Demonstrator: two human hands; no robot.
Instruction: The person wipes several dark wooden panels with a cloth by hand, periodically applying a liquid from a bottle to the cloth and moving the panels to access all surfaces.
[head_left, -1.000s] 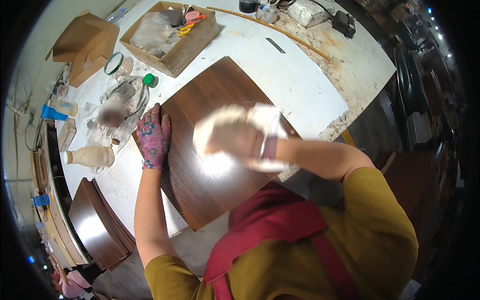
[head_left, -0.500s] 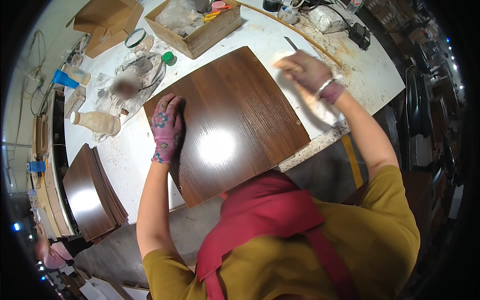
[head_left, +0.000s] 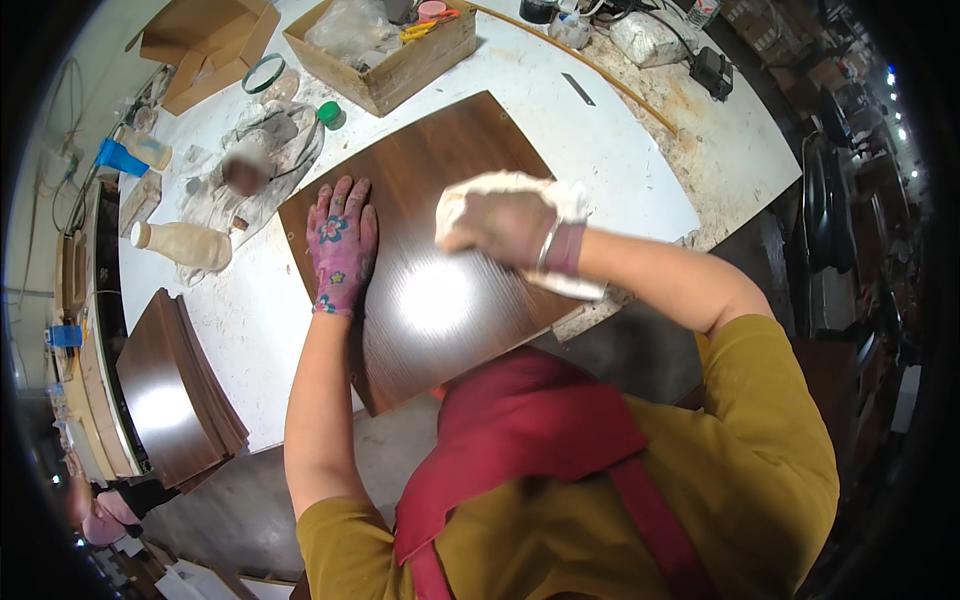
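Note:
A dark brown wood-grain panel [head_left: 420,330] lies on the white worktable in front of me, with a bright reflection on its surface. My left hand [head_left: 340,240], in a purple flowered glove, rests flat on the panel's left side with its fingers stretched out. Over the right part of the panel, my gloved right hand [head_left: 505,228] grips a white cloth [head_left: 490,183]. That hand is somewhat blurred, and the cloth hides the panel's right edge.
A stack of similar brown panels [head_left: 175,395] sits at the table's left. Further back are a cream bottle [head_left: 185,245], a stained rag [head_left: 292,135], a green cap [head_left: 331,115], a cardboard box of tools [head_left: 425,70] and a flat metal strip [head_left: 578,89].
My right hand has swept left with the cloth, from beyond the panel's right edge to over the panel. My left hand has shifted slightly onto the panel, and its fingers have spread.

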